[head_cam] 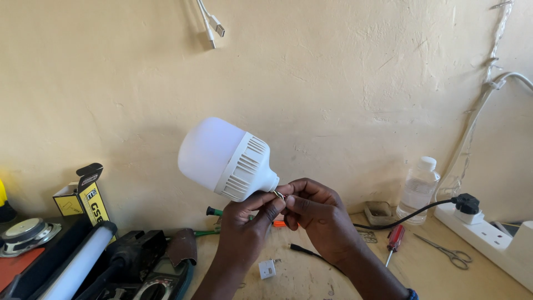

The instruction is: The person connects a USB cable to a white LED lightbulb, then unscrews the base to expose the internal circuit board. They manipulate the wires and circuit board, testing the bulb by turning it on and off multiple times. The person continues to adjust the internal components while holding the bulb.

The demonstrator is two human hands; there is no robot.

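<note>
Bulb (225, 158): base end and wire tips hidden under fingertips (277, 201). Beside bulb, below: green-handled tool (214, 211), shaft behind left hand (244, 230). Lower left of bulb: tube light (78, 266) and meter (158, 283), cut by bottom edge. Right of bulb: power strip (494, 244), cut by right edge.

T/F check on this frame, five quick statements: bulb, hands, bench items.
1. Both hands, left hand and right hand, meet at the base of the white bulb. True.
2. The bulb lies on the bench. False: it is held up in the air.
3. The clear bottle lies on its side. False: it stands upright.
4. Scissors lie beside the power strip. True.
5. The power strip has nothing plugged in. False: a black plug sits in it.
</note>
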